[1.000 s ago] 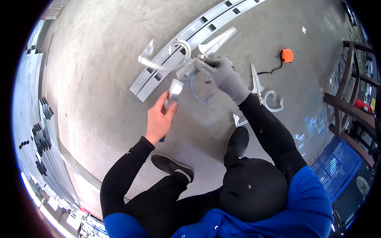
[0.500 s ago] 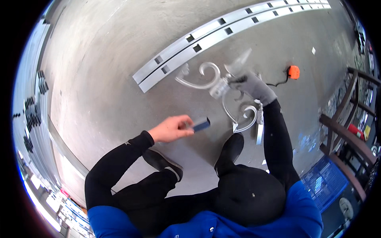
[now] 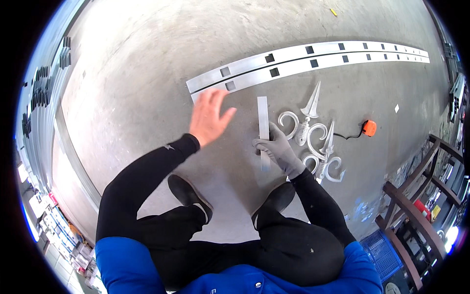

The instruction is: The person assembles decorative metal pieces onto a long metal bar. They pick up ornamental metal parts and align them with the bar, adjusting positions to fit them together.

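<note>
My left hand (image 3: pixel 210 117), bare and open with its fingers apart, is over the floor by the near end of two long silver metal rails (image 3: pixel 254 62) with square holes. It holds nothing; I cannot tell whether its fingertips touch the rail. A straight silver metal bar (image 3: pixel 263 115) is gripped in my right hand (image 3: pixel 279 149), which wears a grey glove. Just right of that hand, a silver scrolled spearhead ornament (image 3: pixel 303 130) lies on the floor. A second such ornament (image 3: pixel 323 164) lies closer to me, partly overlapping the first.
An orange tape measure (image 3: pixel 369 128) with a black strap lies to the right. Brown metal frames (image 3: pixel 411 210) and a blue plastic crate (image 3: pixel 382 255) stand at lower right. Metal profiles (image 3: pixel 36 117) are stacked along the left. A small yellow object (image 3: pixel 333 12) lies far off.
My right hand has let go of the scrolled ornament, now on the floor, and grips the metal bar. My left hand no longer holds its short dark-looking piece and has moved up toward the rails.
</note>
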Available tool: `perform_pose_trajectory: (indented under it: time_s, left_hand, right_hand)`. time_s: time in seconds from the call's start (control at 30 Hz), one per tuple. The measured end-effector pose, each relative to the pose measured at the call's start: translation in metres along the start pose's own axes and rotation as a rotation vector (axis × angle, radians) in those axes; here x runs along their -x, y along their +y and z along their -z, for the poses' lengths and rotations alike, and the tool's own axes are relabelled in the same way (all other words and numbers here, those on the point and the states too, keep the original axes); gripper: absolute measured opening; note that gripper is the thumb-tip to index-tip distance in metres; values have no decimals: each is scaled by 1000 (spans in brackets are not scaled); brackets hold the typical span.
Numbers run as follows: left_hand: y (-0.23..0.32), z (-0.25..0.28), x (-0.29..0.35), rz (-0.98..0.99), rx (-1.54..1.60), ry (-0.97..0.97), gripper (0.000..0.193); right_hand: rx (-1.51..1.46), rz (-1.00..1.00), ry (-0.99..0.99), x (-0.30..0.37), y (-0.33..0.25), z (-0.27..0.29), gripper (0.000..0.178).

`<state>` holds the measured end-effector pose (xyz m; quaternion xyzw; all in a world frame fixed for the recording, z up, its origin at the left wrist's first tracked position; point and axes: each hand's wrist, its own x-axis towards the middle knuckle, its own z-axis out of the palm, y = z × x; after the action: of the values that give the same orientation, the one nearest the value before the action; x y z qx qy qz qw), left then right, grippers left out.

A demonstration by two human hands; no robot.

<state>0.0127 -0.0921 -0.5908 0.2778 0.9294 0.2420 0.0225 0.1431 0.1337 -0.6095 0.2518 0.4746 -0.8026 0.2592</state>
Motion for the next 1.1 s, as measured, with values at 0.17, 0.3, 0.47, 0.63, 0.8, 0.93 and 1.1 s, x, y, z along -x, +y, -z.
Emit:
perform_pose_trajectory:
  time_s: [0.17, 0.3, 0.47, 0.63, 0.8, 0.93, 1.1]
  left_hand:
    - [-56, 12, -5, -93, -259, -82, 49]
    - [-63, 1, -11, -107, -304, -112, 46]
    - [-52, -4, -10, -102, -287, -240, 51]
    - [-54, -14, 7, -224, -209, -121, 46]
    - [-42, -12, 7, -85, -59, -174, 41]
    - [-41, -7, 4, 21, 23, -274, 43]
    - [-55, 11, -3, 46, 97, -353, 41]
  right_hand:
    - [44, -121, 51, -1, 3, 7, 45]
    - [18, -154, 23, 1, -2, -4, 34]
    - [-108, -192, -12, 5, 2, -9, 31]
    - [30, -210, 20, 3, 11, -10, 34]
    - [48, -215, 51, 3, 13, -12, 34]
    - [29, -196, 51, -1, 17, -6, 35]
    - [-148, -37, 178, 2, 7, 22, 34]
